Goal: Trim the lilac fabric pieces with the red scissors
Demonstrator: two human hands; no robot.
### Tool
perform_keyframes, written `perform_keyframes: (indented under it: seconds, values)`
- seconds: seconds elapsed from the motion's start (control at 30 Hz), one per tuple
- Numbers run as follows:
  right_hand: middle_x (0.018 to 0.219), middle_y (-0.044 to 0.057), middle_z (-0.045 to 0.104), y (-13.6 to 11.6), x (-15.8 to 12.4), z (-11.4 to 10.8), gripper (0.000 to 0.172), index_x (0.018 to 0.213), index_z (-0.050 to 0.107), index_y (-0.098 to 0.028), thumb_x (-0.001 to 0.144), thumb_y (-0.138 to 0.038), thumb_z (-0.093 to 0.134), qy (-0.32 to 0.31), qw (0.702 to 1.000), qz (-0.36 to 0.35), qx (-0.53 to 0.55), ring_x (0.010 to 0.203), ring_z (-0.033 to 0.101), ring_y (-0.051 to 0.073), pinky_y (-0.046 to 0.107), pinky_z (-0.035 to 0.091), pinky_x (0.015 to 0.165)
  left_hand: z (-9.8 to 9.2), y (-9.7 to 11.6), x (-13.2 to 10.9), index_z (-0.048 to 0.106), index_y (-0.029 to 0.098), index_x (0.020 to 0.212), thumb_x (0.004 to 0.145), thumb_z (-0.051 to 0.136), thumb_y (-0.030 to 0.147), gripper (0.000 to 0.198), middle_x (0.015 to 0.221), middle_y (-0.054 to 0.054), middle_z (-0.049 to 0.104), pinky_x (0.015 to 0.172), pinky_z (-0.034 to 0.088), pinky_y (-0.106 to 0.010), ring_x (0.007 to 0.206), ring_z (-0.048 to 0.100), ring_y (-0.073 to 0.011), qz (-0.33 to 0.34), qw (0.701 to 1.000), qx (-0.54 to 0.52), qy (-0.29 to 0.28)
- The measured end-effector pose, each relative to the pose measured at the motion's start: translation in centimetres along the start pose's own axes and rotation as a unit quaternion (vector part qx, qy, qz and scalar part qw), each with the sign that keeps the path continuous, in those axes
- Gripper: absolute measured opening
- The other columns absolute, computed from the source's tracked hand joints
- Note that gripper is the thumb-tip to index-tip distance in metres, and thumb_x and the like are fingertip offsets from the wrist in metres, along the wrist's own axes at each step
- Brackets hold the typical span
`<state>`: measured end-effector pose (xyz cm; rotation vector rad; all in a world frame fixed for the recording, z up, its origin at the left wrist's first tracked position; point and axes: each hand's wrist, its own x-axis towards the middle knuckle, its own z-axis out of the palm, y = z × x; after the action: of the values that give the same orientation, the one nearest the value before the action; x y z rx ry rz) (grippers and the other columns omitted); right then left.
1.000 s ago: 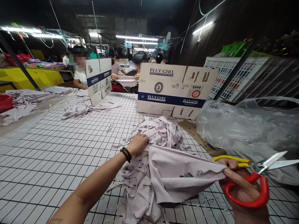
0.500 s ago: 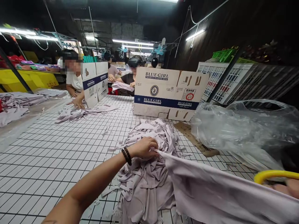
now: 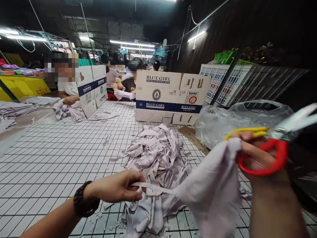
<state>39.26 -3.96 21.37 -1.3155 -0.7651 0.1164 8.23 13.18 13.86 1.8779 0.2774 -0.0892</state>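
My left hand point(image 3: 118, 186), with a dark bead bracelet on the wrist, pinches a thin strip at the edge of a pale lilac fabric piece point(image 3: 210, 193). My right hand point(image 3: 255, 155) is raised at the right and grips scissors point(image 3: 274, 145) with one red and one yellow handle, blades pointing right. The same hand also clutches the other end of the fabric piece, which hangs stretched between both hands. Below and behind it lies a heap of lilac fabric scraps point(image 3: 156, 150) on the white gridded table point(image 3: 49, 155).
A "BLUE GIRL" cardboard box point(image 3: 170, 97) stands behind the heap, a second box point(image 3: 92, 89) further left. A large clear plastic bag point(image 3: 247, 119) lies at right. Other people handle fabric at the far side. Plastic crates point(image 3: 247, 82) lean at the right.
My left hand pulled back toward me, drawing a strip out of the fabric. My right hand rose with scissors and fabric. A person at left gathered up fabric.
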Motion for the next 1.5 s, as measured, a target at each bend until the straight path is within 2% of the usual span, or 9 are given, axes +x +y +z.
perform_keyframes:
  seconds: [0.1, 0.2, 0.3, 0.43, 0.67, 0.93, 1.1, 1.33, 1.5]
  values:
    - [0.071, -0.002, 0.055, 3.6, 2.6, 5.7, 0.025, 0.067, 0.051, -0.024, 0.054, -0.037, 0.068, -0.086, 0.994, 0.06, -0.028, 0.062, 0.052, 0.013, 0.029, 0.044, 0.061, 1.7, -4.0, -2.2, 0.064, 0.019, 0.1, 0.088, 0.058, 0.036, 0.021, 0.079, 0.0, 0.06, 0.06, 0.044, -0.022, 0.066, 0.052, -0.0127, -0.041, 0.994, -0.051, 0.088]
    - [0.058, -0.003, 0.054, 8.2, 3.3, 9.5, 0.029, 0.06, 0.053, -0.022, 0.047, -0.034, 0.075, -0.12, 0.982, 0.108, -0.1, 0.055, 0.049, 0.014, 0.03, 0.043, 0.057, 3.3, -8.1, -3.9, 0.061, 0.023, 0.119, 0.082, 0.062, 0.023, 0.037, 0.114, -0.008, 0.065, 0.084, 0.05, -0.034, 0.098, 0.061, -0.0226, -0.079, 0.977, 0.045, 0.193]
    - [0.058, -0.003, 0.056, 11.8, 1.6, 10.0, 0.029, 0.065, 0.056, -0.022, 0.048, -0.034, 0.077, -0.109, 0.97, 0.139, -0.166, 0.058, 0.051, 0.016, 0.03, 0.042, 0.058, 3.6, -9.2, -5.4, 0.057, 0.026, 0.13, 0.075, 0.056, 0.002, 0.06, 0.142, -0.012, 0.05, 0.102, 0.039, -0.05, 0.126, 0.047, -0.0329, -0.139, 0.911, 0.256, 0.293]
    - [0.07, 0.002, 0.066, 12.9, -3.5, 7.3, 0.034, 0.077, 0.062, -0.021, 0.053, -0.04, 0.077, -0.142, 0.955, 0.184, -0.185, 0.066, 0.059, 0.02, 0.031, 0.044, 0.061, 3.0, -6.7, -4.1, 0.066, 0.022, 0.119, 0.084, 0.045, 0.004, 0.044, 0.127, -0.014, 0.06, 0.095, 0.039, -0.054, 0.116, 0.051, -0.0353, -0.189, 0.812, 0.399, 0.383]
    - [0.064, -0.001, 0.061, 11.1, -11.5, 4.7, 0.036, 0.07, 0.059, -0.019, 0.059, -0.048, 0.077, -0.226, 0.936, 0.237, -0.128, 0.058, 0.054, 0.015, 0.026, 0.045, 0.056, 5.1, -6.6, 6.3, 0.067, 0.016, 0.09, 0.078, 0.068, 0.029, 0.017, 0.096, -0.009, 0.065, 0.082, 0.043, -0.035, 0.092, 0.056, -0.0255, -0.099, 0.956, 0.167, 0.219]
    - [0.092, 0.002, 0.063, 12.1, -15.7, 5.0, 0.035, 0.095, 0.056, -0.021, 0.07, -0.035, 0.077, -0.247, 0.937, 0.236, -0.067, 0.068, 0.058, 0.013, 0.024, 0.049, 0.064, 5.4, -6.0, 5.7, 0.06, 0.014, 0.079, 0.08, 0.061, 0.053, 0.039, 0.067, -0.001, 0.064, 0.057, 0.04, -0.024, 0.058, 0.052, -0.0121, -0.102, 0.987, -0.082, 0.096]
    - [0.084, -0.002, 0.061, 11.8, -17.6, 6.5, 0.032, 0.089, 0.052, -0.023, 0.071, -0.03, 0.077, -0.228, 0.945, 0.233, 0.01, 0.057, 0.051, 0.01, 0.021, 0.048, 0.055, 7.1, -4.3, 5.3, 0.065, 0.012, 0.076, 0.065, 0.077, 0.056, 0.047, 0.064, 0.0, 0.062, 0.063, 0.042, -0.024, 0.058, 0.053, -0.01, -0.105, 0.924, -0.366, 0.027]
    - [0.089, 0.003, 0.063, 11.6, -17.2, 4.7, 0.027, 0.076, 0.048, -0.023, 0.074, -0.028, 0.075, -0.141, 0.964, 0.22, 0.045, 0.071, 0.06, 0.015, 0.026, 0.053, 0.064, 8.5, -2.2, 6.2, 0.066, 0.014, 0.079, 0.082, 0.063, 0.055, 0.042, 0.074, -0.003, 0.061, 0.073, 0.044, -0.028, 0.071, 0.055, -0.0145, -0.003, 0.966, -0.25, 0.072]
    - [0.075, -0.001, 0.062, 10.7, -16.6, 4.8, 0.035, 0.07, 0.048, -0.022, 0.068, -0.033, 0.081, -0.136, 0.961, 0.228, 0.078, 0.069, 0.061, 0.014, 0.025, 0.053, 0.067, 8.9, -1.8, 6.7, 0.068, 0.017, 0.079, 0.094, 0.053, 0.04, 0.031, 0.125, -0.012, 0.051, 0.097, 0.038, -0.033, 0.111, 0.05, -0.0228, 0.137, 0.969, -0.047, 0.198]
